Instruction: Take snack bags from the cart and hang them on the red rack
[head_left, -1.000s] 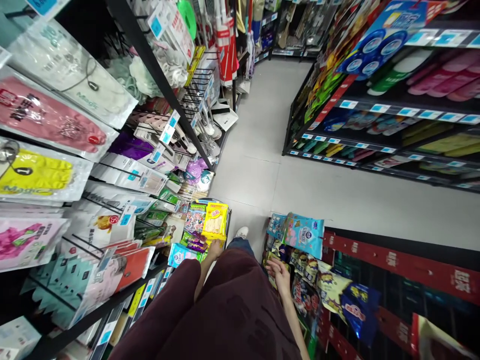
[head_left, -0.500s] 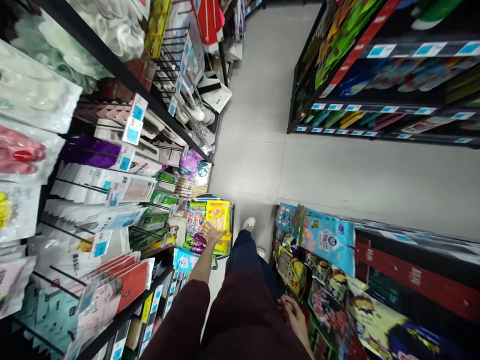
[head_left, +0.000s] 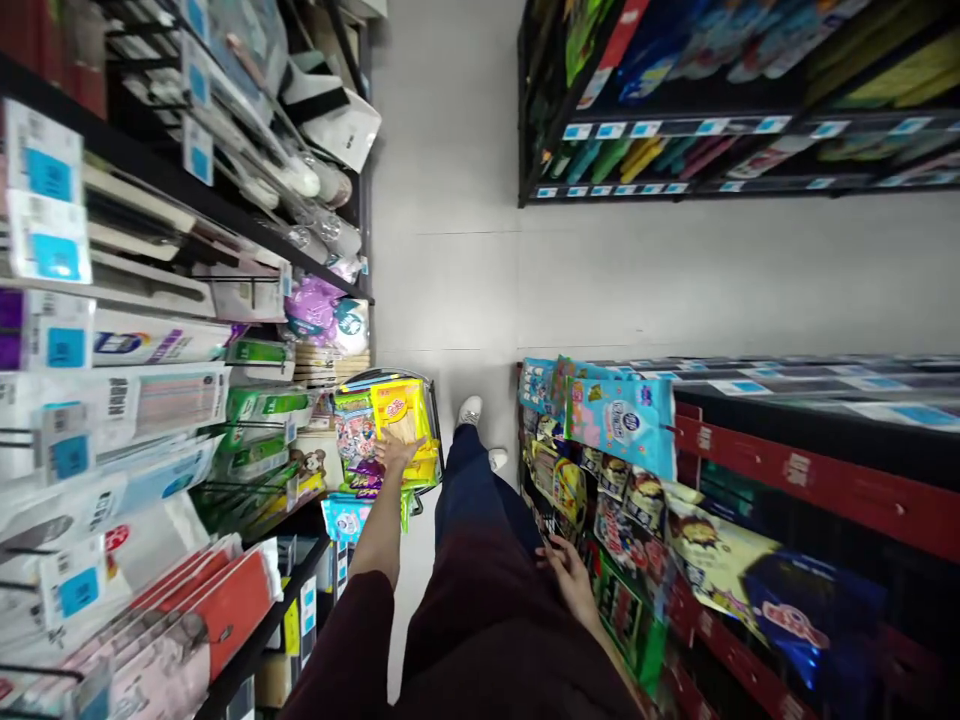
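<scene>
My left hand [head_left: 399, 452] is stretched down with its fingers spread. It is over a yellow snack packet [head_left: 402, 408], whose lower part it covers; whether it presses on the packet cannot be made out. That packet lies on top of other bright packets in a black basket [head_left: 441, 450], beside a colourful pack [head_left: 354, 432]. Purple wrappers [head_left: 365, 478] are by my wrist, and a light-blue packet [head_left: 346, 518] sticks out at the near side. Low by my right leg, my right hand [head_left: 568, 575] hangs with loosely bent fingers, close to the shelved snacks, with no held thing visible.
Racks of hanging packs [head_left: 165, 400] line the left side. A snack shelf [head_left: 750, 470] stands at my right, with a blue packet [head_left: 622, 422] jutting from its end. Another shelf unit [head_left: 675, 195] is at the upper right. Grey floor [head_left: 450, 200] runs ahead.
My view has shifted, so the shelves and basket appear further left and higher. My left hand stays over the yellow packet; my right hand still hangs by the snack shelf.
</scene>
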